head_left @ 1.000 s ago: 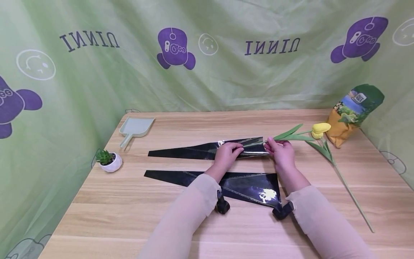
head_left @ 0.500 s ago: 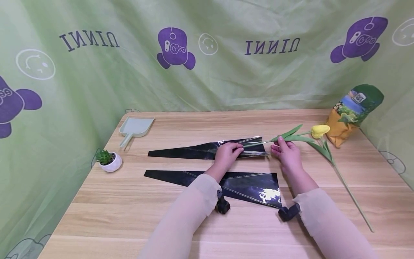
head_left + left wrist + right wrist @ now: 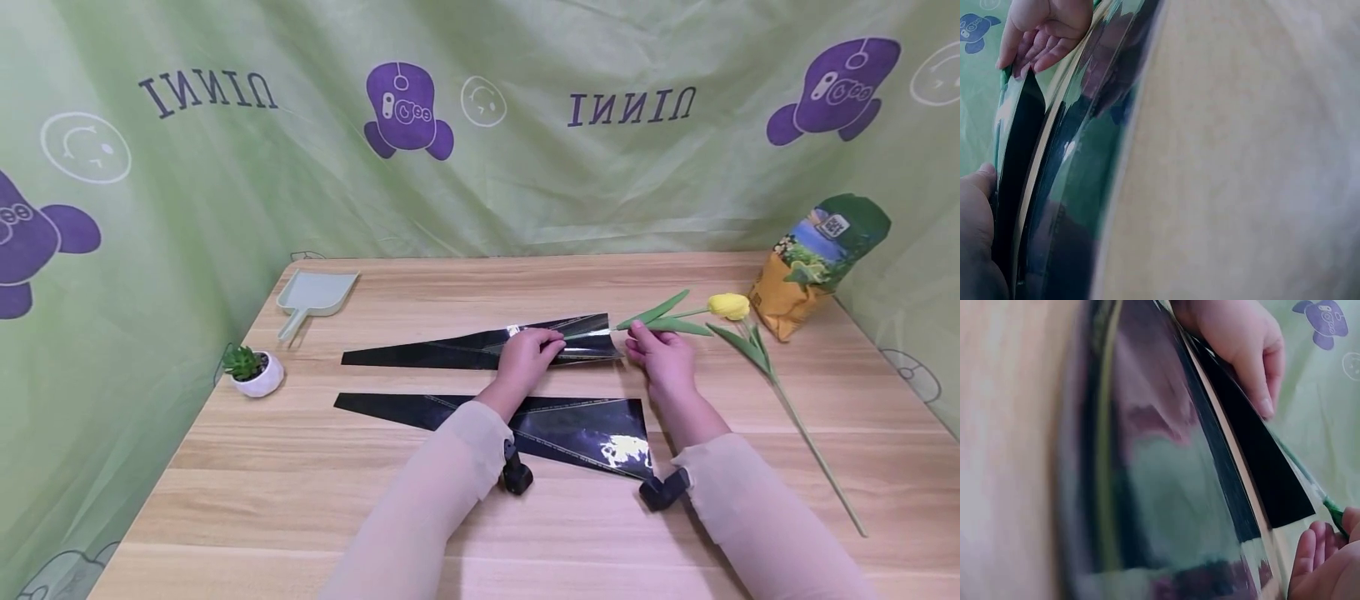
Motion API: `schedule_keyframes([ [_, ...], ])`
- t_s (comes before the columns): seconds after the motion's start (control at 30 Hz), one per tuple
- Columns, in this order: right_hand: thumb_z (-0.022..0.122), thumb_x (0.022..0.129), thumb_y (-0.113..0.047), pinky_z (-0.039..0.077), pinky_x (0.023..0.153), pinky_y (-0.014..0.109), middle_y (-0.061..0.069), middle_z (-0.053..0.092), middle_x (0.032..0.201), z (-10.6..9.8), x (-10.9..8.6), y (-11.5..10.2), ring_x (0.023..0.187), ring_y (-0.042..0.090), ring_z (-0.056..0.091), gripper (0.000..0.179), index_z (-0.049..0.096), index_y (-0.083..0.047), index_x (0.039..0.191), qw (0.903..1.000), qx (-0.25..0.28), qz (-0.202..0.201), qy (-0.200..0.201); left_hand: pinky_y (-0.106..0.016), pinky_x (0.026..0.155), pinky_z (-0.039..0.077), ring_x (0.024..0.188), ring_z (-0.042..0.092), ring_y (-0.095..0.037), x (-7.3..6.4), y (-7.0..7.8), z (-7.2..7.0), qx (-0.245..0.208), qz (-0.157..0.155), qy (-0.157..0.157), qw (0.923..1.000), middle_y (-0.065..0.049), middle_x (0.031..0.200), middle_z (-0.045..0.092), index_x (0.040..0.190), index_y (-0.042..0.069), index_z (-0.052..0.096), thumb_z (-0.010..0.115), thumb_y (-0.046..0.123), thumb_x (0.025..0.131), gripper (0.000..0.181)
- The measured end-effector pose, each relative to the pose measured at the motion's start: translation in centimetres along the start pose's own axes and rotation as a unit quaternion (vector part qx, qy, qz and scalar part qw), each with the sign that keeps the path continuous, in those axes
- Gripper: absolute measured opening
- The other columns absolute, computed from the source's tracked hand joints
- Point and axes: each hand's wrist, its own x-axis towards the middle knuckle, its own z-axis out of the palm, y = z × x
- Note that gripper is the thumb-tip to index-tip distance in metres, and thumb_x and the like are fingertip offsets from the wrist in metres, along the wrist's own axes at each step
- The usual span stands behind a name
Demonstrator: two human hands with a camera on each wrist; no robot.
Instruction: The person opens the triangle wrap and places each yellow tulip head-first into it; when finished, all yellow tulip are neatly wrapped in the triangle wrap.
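My left hand (image 3: pixel 527 358) pinches the upper black flower sleeve (image 3: pixel 427 352), its fingertips on the stem lying along it. Between thumb and fingers my right hand (image 3: pixel 663 358) holds a yellow tulip (image 3: pixel 726 307) by its stem just below the green leaves. The tulip's stem runs left over the sleeve's wide end to my left fingertips. In the right wrist view the stem (image 3: pixel 1297 464) passes behind the sleeve's dark edge. A second tulip's stem (image 3: pixel 816 446) slants down the table at right; its bloom is mostly hidden behind the first. Another black sleeve (image 3: pixel 585 429) lies flat nearer me.
A grey-green dustpan (image 3: pixel 315 296) sits at the back left, with a small potted succulent (image 3: pixel 257 375) in front of it. At the back right corner stands a green and orange bag (image 3: pixel 813 267). A printed green curtain (image 3: pixel 480 200) hangs behind the wooden table.
My right hand first shifted right along the tulip to its leaves. Since then it has moved left, and the tulip has slid left with it. My left hand has stayed put.
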Motion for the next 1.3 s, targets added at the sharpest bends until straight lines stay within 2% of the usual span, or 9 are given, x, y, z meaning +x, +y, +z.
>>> schedule_keyframes([
  [0.27, 0.069, 0.091, -0.015, 0.055, 0.064, 0.011, -0.016, 0.063, 0.067, 1.3, -0.1, 1.0, 0.065, -0.003, 0.061, 0.006, 0.064, -0.012, 0.093, 0.9958, -0.085, -0.034, -0.002, -0.027, 0.101, 0.051, 0.114, 0.066, -0.014, -0.1, 0.3, -0.3, -0.004, -0.001, 0.014, 0.9999, 0.002, 0.115, 0.073, 0.112, 0.019, 0.075, 0.063, 0.031, 0.096, 0.023],
  [0.43, 0.068, 0.092, -0.017, 0.053, 0.063, 0.011, -0.019, 0.06, 0.065, 1.5, -0.3, 0.9, 0.065, -0.003, 0.058, 0.01, 0.06, -0.01, 0.094, 0.9928, -0.115, -0.035, -0.004, -0.026, 0.1, 0.051, 0.113, 0.067, -0.013, -0.1, 0.2, -0.2, -0.005, 0.0, 0.023, 0.9997, 0.003, 0.114, 0.074, 0.11, 0.019, 0.076, 0.064, 0.03, 0.095, 0.022],
  [0.53, 0.067, 0.093, -0.016, 0.055, 0.067, 0.011, -0.018, 0.062, 0.067, 1.4, -0.4, 0.7, 0.068, -0.004, 0.062, 0.01, 0.059, -0.01, 0.096, 0.9945, -0.099, -0.03, -0.01, -0.026, 0.1, 0.051, 0.112, 0.067, -0.013, -0.1, 0.1, -0.2, -0.004, 0.002, 0.024, 0.9997, 0.002, 0.113, 0.074, 0.11, 0.019, 0.076, 0.064, 0.03, 0.095, 0.022],
  [0.67, 0.065, 0.094, -0.013, 0.057, 0.074, 0.013, -0.015, 0.066, 0.072, 1.1, -0.5, 0.4, 0.072, -0.001, 0.067, 0.01, 0.056, -0.013, 0.099, 0.9986, -0.045, -0.019, -0.022, -0.027, 0.101, 0.051, 0.113, 0.066, -0.015, -0.2, 0.0, -0.1, -0.011, -0.004, 0.019, 0.9997, 0.001, 0.114, 0.074, 0.11, 0.018, 0.076, 0.064, 0.03, 0.095, 0.022],
  [0.77, 0.063, 0.095, -0.013, 0.058, 0.074, 0.015, -0.011, 0.068, 0.073, 0.6, -0.6, 0.1, 0.072, 0.002, 0.068, 0.011, 0.055, -0.012, 0.102, 0.9997, 0.001, -0.005, -0.022, -0.028, 0.101, 0.051, 0.114, 0.066, -0.015, -0.2, 0.1, -0.2, -0.011, -0.006, 0.018, 0.9998, 0.001, 0.114, 0.074, 0.11, 0.018, 0.075, 0.064, 0.031, 0.096, 0.023],
  [0.97, 0.061, 0.097, -0.02, 0.059, 0.068, 0.018, -0.005, 0.07, 0.074, -0.4, -0.5, -0.8, 0.07, 0.006, 0.068, 0.032, 0.053, -0.011, 0.126, 0.9983, 0.051, 0.029, 0.0, -0.027, 0.1, 0.051, 0.112, 0.067, -0.015, -0.4, 0.2, -0.3, -0.009, -0.007, 0.023, 0.9997, 0.002, 0.113, 0.074, 0.109, 0.018, 0.076, 0.064, 0.03, 0.095, 0.022],
  [1.13, 0.059, 0.098, -0.028, 0.06, 0.067, 0.022, -0.002, 0.07, 0.078, -1.1, -0.1, -1.4, 0.07, 0.009, 0.069, 0.03, 0.052, -0.011, 0.122, 0.9957, 0.074, 0.048, 0.026, -0.027, 0.1, 0.051, 0.112, 0.067, -0.015, -0.4, 0.2, -0.3, -0.01, -0.007, 0.023, 0.9997, 0.001, 0.114, 0.074, 0.109, 0.018, 0.076, 0.064, 0.03, 0.096, 0.022],
  [1.3, 0.06, 0.097, -0.03, 0.06, 0.066, 0.023, -0.004, 0.069, 0.082, -1.7, 0.2, -1.7, 0.069, 0.01, 0.067, 0.036, 0.055, -0.011, 0.128, 0.9946, 0.076, 0.05, 0.051, -0.027, 0.1, 0.051, 0.113, 0.066, -0.014, -0.5, 0.4, -0.5, -0.007, -0.01, 0.015, 0.9998, 0.002, 0.115, 0.074, 0.11, 0.019, 0.075, 0.063, 0.031, 0.096, 0.022],
])
